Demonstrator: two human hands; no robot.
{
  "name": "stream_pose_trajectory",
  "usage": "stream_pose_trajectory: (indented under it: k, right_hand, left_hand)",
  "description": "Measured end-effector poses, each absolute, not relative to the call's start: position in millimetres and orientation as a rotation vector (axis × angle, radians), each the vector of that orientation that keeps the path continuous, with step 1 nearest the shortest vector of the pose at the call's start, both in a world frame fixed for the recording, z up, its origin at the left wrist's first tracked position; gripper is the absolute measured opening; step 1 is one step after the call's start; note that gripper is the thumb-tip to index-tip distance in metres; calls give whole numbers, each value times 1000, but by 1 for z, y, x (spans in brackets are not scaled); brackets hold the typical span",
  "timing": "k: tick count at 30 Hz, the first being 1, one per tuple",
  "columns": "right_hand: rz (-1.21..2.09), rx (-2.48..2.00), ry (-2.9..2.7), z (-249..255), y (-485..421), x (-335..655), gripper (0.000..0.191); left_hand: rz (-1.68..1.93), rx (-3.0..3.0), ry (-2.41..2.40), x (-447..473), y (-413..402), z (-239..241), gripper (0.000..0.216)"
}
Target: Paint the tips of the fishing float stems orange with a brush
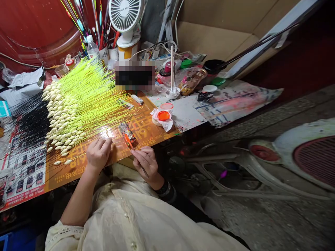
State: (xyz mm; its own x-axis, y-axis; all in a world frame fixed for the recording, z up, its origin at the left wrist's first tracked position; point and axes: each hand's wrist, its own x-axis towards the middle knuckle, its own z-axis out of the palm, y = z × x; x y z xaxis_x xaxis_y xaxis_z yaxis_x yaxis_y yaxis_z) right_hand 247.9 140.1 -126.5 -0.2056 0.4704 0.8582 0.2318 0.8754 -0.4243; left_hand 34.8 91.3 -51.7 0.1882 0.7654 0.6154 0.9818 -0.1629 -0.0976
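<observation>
My right hand [146, 164] pinches a thin paintbrush [128, 140] with an orange, paint-loaded end. That end rests on or just above a small paint-smeared block [124, 128] near the table's front edge. My left hand [98, 153] is closed, fingertips together, just above the table; what it pinches is too small to make out. Left of it lies a large pile of fishing floats [65, 122] with cream bodies, yellow-green tips and black stems. An open pot of orange paint [163, 115], wrapped in white tissue, stands to the right of the block.
At the back stand a white fan [126, 14], a plastic bottle [92, 48] and cups of brushes. Paint pots and a small white dish [173, 93] with upright sticks crowd the right side. A stained cloth [235, 101] hangs over the edge. A scooter [309, 157] stands at right.
</observation>
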Motion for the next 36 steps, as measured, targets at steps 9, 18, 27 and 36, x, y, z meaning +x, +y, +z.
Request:
stream_pose_trajectory:
  k: [9, 18, 27, 36]
  right_hand:
    - [267, -441, -1820, -126, 133, 248, 52]
    - [283, -446, -1870, -130, 124, 238, 55]
    - [305, -476, -1913, -133, 122, 237, 56]
    - [308, -478, -1923, -139, 121, 237, 52]
  left_hand:
    - [-600, -1992, -1614, 38, 91, -48, 13]
    - [-620, -1998, -1675, 38, 87, -52, 14]
    - [-627, -1997, -1728, 36, 87, -56, 18]
    - [-613, -1994, -1685, 37, 88, -54, 16]
